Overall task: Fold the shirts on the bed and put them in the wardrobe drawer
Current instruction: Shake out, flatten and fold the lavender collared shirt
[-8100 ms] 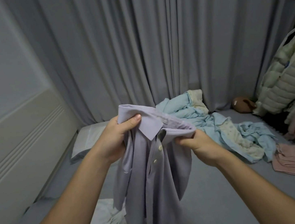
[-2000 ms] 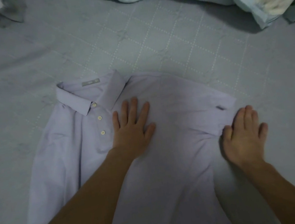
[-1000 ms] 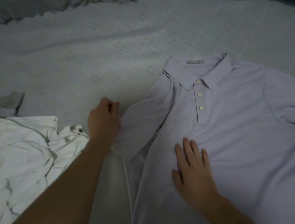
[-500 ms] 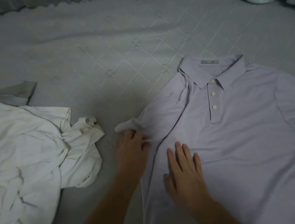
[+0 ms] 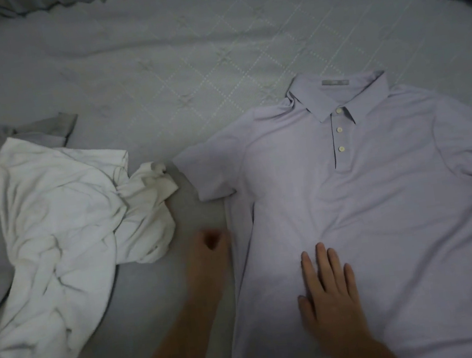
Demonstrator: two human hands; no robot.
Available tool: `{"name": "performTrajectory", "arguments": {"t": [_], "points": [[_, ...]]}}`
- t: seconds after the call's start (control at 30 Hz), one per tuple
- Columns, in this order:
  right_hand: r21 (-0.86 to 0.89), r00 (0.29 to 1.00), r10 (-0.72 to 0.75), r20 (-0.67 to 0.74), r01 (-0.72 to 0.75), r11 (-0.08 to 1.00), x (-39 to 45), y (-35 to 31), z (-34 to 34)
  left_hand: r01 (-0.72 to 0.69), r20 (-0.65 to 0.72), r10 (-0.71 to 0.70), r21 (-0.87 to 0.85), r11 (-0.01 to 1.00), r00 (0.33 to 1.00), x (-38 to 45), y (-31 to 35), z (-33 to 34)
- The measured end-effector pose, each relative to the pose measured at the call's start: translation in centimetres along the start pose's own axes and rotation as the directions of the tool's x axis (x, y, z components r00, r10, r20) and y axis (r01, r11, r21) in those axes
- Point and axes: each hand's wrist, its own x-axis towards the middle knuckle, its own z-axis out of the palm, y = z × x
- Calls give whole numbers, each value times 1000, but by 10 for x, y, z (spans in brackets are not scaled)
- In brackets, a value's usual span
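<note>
My right fingers [image 5: 326,260] lie flat, pinning the polo [image 5: 361,191] to the bed [image 5: 152,69]; my left hand [image 5: 208,246], blurred, fingers curled, has dropped from the sleeve [image 5: 209,173], now flat, to the side seam. White shirt [image 5: 68,226] waits beyond.

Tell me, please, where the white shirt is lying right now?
The white shirt lies crumpled on the bed, left of the lilac polo shirt.

Bare bed [image 5: 152,69] open above both shirts; narrow gap between white shirt [image 5: 63,233] and lilac polo [image 5: 369,205] (left hand [image 5: 208,252] there).
</note>
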Motion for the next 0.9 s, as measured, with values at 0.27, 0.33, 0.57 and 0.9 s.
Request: {"name": "performTrajectory", "arguments": {"t": [0.27, 0.33, 0.57, 0.9], "points": [[11, 996, 18, 89, -19, 1000, -73, 5, -1, -30, 257, -65, 347, 937, 964, -136, -97, -8], [16, 987, 37, 154, -40, 999, -93, 9, 5, -26, 265, -66, 328, 944, 962, -158, -117, -12], [3, 953, 63, 297, -67, 998, -158, 23, 14, 51, 144, -93, 273, 961, 985, -217, -159, -23], [-76, 948, -213, 237, 236, 969, -201, 72, 53, -133, 46, 127, 166, 977, 991, -253, -213, -39]]}}
